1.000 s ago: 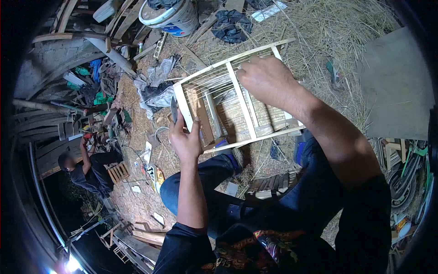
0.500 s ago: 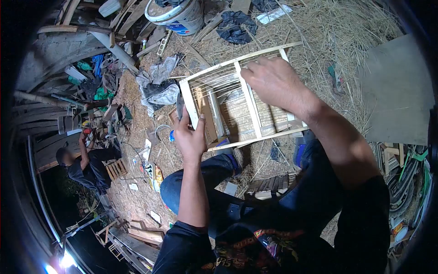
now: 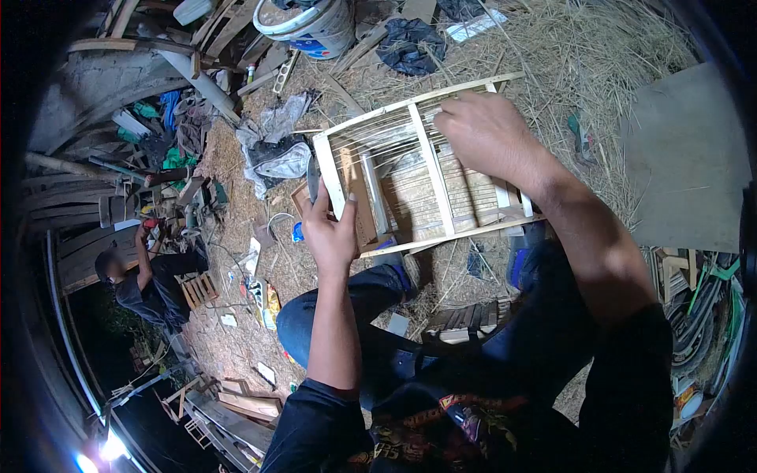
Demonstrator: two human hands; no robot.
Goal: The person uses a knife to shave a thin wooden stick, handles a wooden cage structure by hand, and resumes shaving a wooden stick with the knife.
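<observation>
A small cage of pale wooden strips with thin bars (image 3: 432,169) is tilted above the ground in front of my knees. My left hand (image 3: 330,236) grips its left end, thumb on the near side and fingers behind. A dark blade (image 3: 313,177), like a knife's, sticks up by those fingers; its handle is hidden. My right hand (image 3: 485,134) is over the cage's upper right part, between the middle crosspiece and the right one. Its fingers are curled together, and whatever they pinch is hidden beneath the hand.
Straw (image 3: 583,47) and wood shavings cover the ground. A white bucket (image 3: 311,31) and a black plastic bag (image 3: 412,47) lie beyond the cage. A flat board (image 3: 686,158) is at right. Another person (image 3: 150,276) sits at left near piled scrap.
My right hand has shifted right, off the middle crosspiece and along the bars. My left hand still holds the cage's left end.
</observation>
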